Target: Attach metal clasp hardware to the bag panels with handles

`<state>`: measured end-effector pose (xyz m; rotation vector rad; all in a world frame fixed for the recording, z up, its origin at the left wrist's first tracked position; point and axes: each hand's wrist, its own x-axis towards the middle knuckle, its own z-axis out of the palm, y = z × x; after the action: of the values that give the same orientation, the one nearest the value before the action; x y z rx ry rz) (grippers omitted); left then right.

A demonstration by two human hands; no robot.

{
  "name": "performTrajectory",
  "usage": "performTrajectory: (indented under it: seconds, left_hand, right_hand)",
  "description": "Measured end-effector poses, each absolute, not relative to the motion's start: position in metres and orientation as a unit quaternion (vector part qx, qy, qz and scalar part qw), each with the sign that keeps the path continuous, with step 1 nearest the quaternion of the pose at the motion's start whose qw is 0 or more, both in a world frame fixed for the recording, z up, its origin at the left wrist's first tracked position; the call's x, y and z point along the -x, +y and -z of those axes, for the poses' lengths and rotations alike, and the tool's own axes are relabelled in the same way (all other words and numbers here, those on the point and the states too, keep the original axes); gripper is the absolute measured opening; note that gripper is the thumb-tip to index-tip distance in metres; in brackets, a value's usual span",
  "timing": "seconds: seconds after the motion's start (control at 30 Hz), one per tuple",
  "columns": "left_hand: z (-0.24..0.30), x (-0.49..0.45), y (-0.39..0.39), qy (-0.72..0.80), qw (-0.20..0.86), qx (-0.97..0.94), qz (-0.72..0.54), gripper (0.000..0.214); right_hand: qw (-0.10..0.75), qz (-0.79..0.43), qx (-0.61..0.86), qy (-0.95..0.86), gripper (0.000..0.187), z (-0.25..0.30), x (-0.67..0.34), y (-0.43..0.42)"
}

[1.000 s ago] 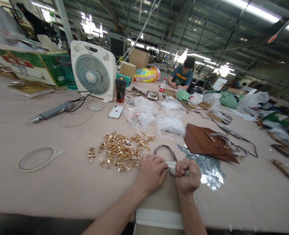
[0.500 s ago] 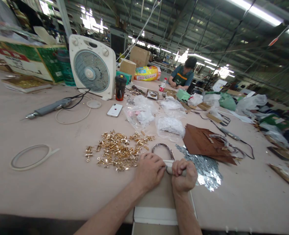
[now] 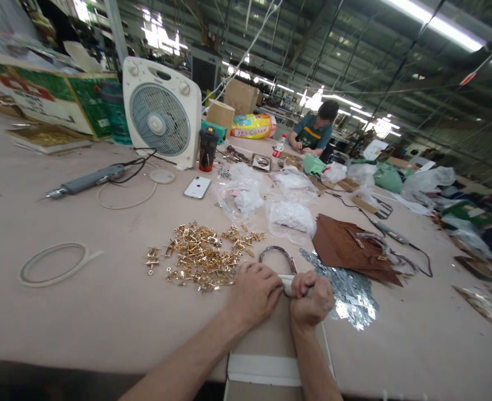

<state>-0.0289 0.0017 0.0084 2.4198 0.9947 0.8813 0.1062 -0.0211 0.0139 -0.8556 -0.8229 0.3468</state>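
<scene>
My left hand (image 3: 255, 293) and my right hand (image 3: 310, 301) are both closed around a small pale cylindrical piece (image 3: 288, 289) held between them, just above the table near its front edge. A curved strap handle (image 3: 276, 253) lies just beyond my hands. A heap of small gold metal fittings (image 3: 202, 255) is spread to the left of my left hand. Shiny silver plates (image 3: 348, 289) lie to the right of my right hand. A flat white box (image 3: 266, 369) sits under my wrists.
Brown leather pieces (image 3: 346, 245), plastic bags of white parts (image 3: 291, 214), a white phone (image 3: 197, 187), a fan (image 3: 161, 114), a dark cup (image 3: 207, 149), an electric screwdriver (image 3: 83, 181) and a tape ring (image 3: 52, 263) lie on the table. Another person (image 3: 315, 131) works at the far end.
My hands stay closed on the small piece and have barely shifted; the view has moved slightly.
</scene>
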Motion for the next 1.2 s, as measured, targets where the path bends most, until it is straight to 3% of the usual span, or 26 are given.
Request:
performTrajectory:
  seconds: [0.27,0.5,0.73,1.0,1.2]
  left_hand:
    - [-0.008,0.029,0.002,0.353,0.180,-0.865,-0.307,0.015]
    - [-0.007,0.029,0.000,0.346,0.171,-0.864,-0.325,0.023]
    - [-0.006,0.028,-0.001,0.332,0.164,-0.873,-0.317,0.024]
    - [-0.004,0.025,-0.006,0.317,0.131,-0.885,-0.315,0.020]
    - [-0.012,0.027,-0.019,0.288,0.137,-0.902,-0.290,0.017]
  right_hand:
    - [0.781,-0.203,0.463,-0.367,0.038,-0.016,-0.110,-0.006]
    - [0.841,-0.253,0.368,-0.306,0.038,-0.021,-0.125,-0.014]
    - [0.847,-0.299,0.356,-0.258,0.037,-0.025,-0.139,-0.019]
    - [0.785,-0.316,0.474,-0.244,0.038,-0.029,-0.167,-0.058]
    - [0.673,-0.373,0.569,-0.289,0.044,-0.027,-0.188,-0.082]
